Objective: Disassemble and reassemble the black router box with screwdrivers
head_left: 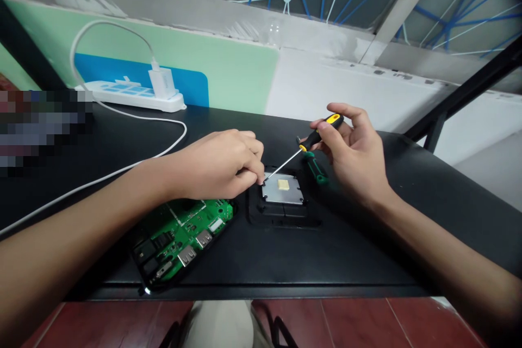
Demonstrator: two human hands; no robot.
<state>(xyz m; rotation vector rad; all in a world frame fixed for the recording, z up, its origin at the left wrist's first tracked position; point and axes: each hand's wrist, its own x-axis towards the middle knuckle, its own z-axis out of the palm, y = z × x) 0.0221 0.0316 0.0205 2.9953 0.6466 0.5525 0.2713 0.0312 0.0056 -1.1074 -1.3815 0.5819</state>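
Observation:
A yellow-and-black screwdriver is gripped by its handle in my right hand, the index finger lifted off it. Its shaft slants down to the left, and the tip is at the upper left corner of a silver metal plate. A pale yellow square pad sits on that plate, which lies in a black plastic cover. At the same corner my left hand is closed, fingertips pinched beside the screwdriver tip; what they hold is hidden. Below that hand lies a green circuit board in a black casing.
Behind the cover lies a green-and-black handled tool, partly behind the right hand. A white power strip with a plugged-in charger stands by the wall. Its white cable runs across the black table at left.

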